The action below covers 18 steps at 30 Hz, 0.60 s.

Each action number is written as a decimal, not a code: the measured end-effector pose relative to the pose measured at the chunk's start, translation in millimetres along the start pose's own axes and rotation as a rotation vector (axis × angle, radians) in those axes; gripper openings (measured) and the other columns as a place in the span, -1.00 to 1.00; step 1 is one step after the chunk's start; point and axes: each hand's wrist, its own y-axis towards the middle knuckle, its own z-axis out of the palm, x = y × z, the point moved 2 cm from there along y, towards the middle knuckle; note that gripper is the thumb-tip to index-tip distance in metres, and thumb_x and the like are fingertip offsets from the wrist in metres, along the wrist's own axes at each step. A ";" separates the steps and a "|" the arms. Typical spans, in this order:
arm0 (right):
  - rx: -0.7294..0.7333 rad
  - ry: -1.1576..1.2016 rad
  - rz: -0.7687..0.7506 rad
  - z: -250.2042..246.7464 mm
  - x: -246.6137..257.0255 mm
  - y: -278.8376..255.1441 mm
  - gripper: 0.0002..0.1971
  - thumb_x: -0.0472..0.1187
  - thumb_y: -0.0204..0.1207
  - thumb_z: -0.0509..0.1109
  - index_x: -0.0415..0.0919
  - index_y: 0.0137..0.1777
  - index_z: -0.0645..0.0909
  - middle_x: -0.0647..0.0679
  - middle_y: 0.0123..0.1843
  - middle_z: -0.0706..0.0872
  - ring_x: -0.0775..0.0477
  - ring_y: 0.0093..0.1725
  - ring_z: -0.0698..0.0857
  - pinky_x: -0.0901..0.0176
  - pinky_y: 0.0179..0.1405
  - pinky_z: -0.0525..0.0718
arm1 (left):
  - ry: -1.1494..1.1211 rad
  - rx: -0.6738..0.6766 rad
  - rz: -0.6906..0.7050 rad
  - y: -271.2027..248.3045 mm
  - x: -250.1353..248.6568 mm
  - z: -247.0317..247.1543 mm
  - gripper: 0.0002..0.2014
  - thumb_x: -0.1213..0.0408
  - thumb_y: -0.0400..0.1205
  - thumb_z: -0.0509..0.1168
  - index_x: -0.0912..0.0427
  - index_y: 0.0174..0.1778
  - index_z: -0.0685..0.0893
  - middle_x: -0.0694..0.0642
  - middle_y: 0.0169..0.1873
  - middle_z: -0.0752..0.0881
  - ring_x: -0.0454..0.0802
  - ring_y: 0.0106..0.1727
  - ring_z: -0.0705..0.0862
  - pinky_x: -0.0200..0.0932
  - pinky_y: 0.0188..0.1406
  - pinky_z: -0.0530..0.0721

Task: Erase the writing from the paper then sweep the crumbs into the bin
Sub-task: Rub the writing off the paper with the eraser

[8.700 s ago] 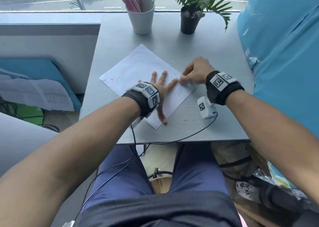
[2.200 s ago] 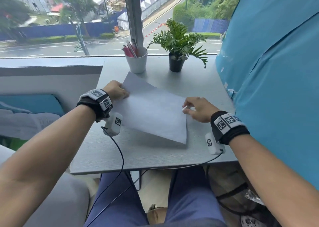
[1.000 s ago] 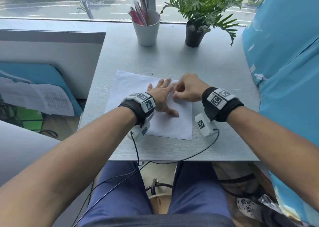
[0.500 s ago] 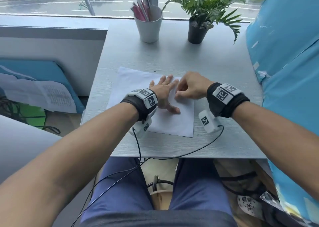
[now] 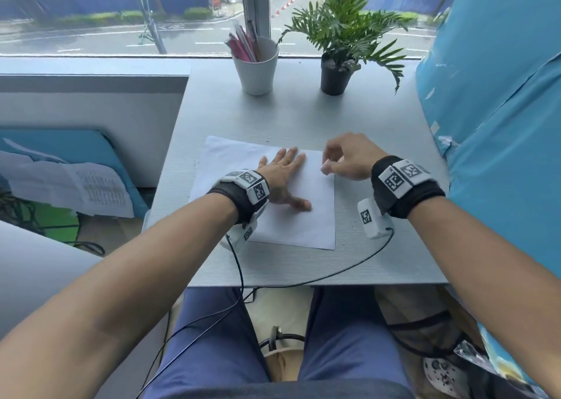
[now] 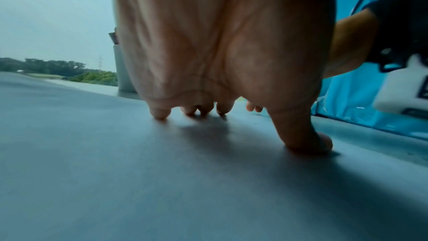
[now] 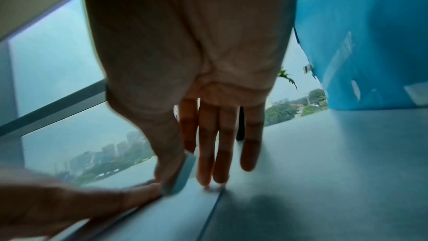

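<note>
A white sheet of paper (image 5: 273, 216) lies flat on the grey table (image 5: 303, 116); no writing on it can be made out. My left hand (image 5: 283, 175) presses it down, palm flat and fingers spread. The left wrist view shows those fingertips (image 6: 159, 114) and the thumb resting on the paper (image 6: 139, 171). My right hand (image 5: 343, 159) hovers at the sheet's right edge. It pinches a small white eraser (image 7: 183, 173) between thumb and forefinger, while its other fingers reach down straight to the paper's edge. The eraser (image 5: 324, 169) shows as a pale tip in the head view.
At the back of the table stand a white cup of pens (image 5: 256, 64) and a potted plant (image 5: 337, 74). A blue plastic cover (image 5: 501, 125) walls the right side. Printed sheets (image 5: 76, 186) lie on a blue surface to the left, below the table.
The paper, held up tilted two seconds ago, lies flat again under my left hand. My right hand has drawn away from the left fingers to the right, with the eraser still in it.
</note>
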 end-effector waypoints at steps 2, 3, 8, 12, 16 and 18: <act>0.037 -0.063 -0.041 10.6 -1.5 -16.4 -0.93 -0.20 0.40 0.50 -0.13 -0.13 0.74 -0.05 -0.07 0.77 -0.10 0.00 0.69 0.08 0.07 0.65 | 0.079 -0.024 0.014 -4.1 -0.4 -0.8 0.23 -0.47 0.44 0.30 0.13 0.75 -0.27 0.09 0.73 -0.31 0.07 0.74 -0.30 0.28 0.69 -0.22; 0.026 -0.078 -0.042 14.7 -3.2 -20.9 -0.95 -0.19 0.41 0.46 -0.08 -0.15 0.71 -0.04 -0.05 0.77 -0.12 0.02 0.68 0.04 0.11 0.64 | 0.149 -0.057 0.042 -7.6 -1.8 -1.1 0.18 -0.47 0.49 0.25 0.17 0.76 -0.23 0.13 0.74 -0.26 0.07 0.75 -0.26 0.25 0.70 -0.23; 0.000 -0.097 -0.070 23.5 -7.0 -23.1 -0.89 -0.13 0.44 0.42 0.09 -0.21 0.54 0.02 -0.03 0.77 -0.15 0.08 0.66 -0.03 0.20 0.60 | 0.351 -0.033 0.561 -37.4 -13.8 25.3 -0.13 -0.35 0.66 -0.01 0.07 0.77 -0.10 0.02 0.74 -0.16 -0.04 0.75 -0.20 0.11 0.71 -0.26; 0.028 -0.133 -0.123 19.2 -3.6 -23.1 -0.95 -0.17 0.46 0.42 0.00 -0.14 0.62 -0.03 0.00 0.78 -0.15 0.07 0.66 0.04 0.12 0.61 | 0.317 0.037 0.610 -31.2 4.5 22.8 -0.13 -0.40 0.64 -0.02 -0.08 0.76 -0.18 -0.14 0.73 -0.24 -0.12 0.74 -0.26 0.08 0.69 -0.27; 0.026 -0.148 -0.133 18.3 -1.9 -24.0 -0.94 -0.19 0.44 0.40 -0.04 -0.11 0.65 0.00 -0.01 0.77 -0.14 0.07 0.65 0.07 0.09 0.58 | 0.391 -0.027 0.211 0.5 31.4 -16.2 -0.10 -0.42 0.63 -0.13 0.03 0.76 -0.23 0.00 0.75 -0.24 -0.04 0.75 -0.22 0.14 0.71 -0.26; 0.028 -0.158 -0.127 19.4 -1.2 -24.3 -0.94 -0.19 0.44 0.40 -0.03 -0.11 0.64 0.01 -0.01 0.76 -0.13 0.08 0.64 0.06 0.10 0.59 | 0.429 -0.105 0.049 9.1 35.7 -32.9 -0.07 -0.43 0.63 -0.17 0.16 0.77 -0.16 0.12 0.76 -0.16 0.02 0.76 -0.17 0.15 0.71 -0.24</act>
